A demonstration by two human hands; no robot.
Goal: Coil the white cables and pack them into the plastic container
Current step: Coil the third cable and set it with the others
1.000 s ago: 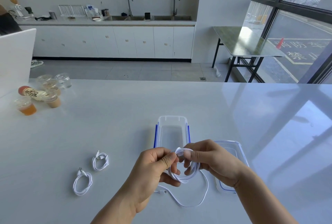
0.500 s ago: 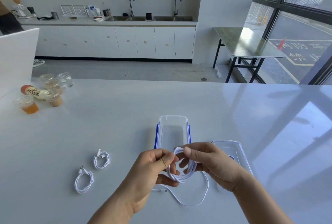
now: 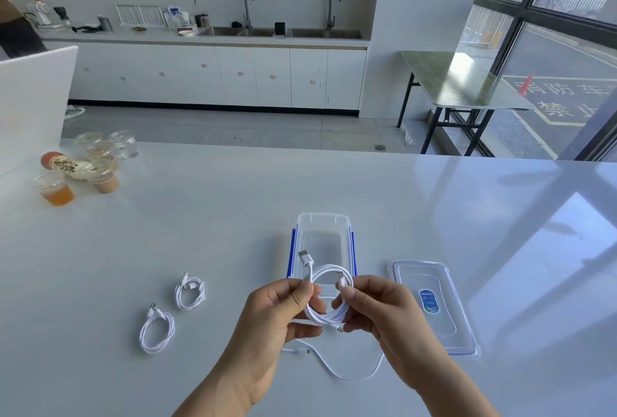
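Head view: white cable coil was pinched by left hand and right hand, 1 at each side. Plastic container was seen open just far of coil, long axis near-far, about equally near both hands.

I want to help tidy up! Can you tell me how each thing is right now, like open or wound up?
Plastic container: open, looks empty.
Lid: off, flat on the table beside it.
Held cable: coiled, held up in both hands.
Left hand: pinching the coil.
Right hand: pinching the coil.
Loose cable: uncoiled on the table, below the hands.
Near left cable: coiled, on the table.
Far left cable: coiled, on the table.
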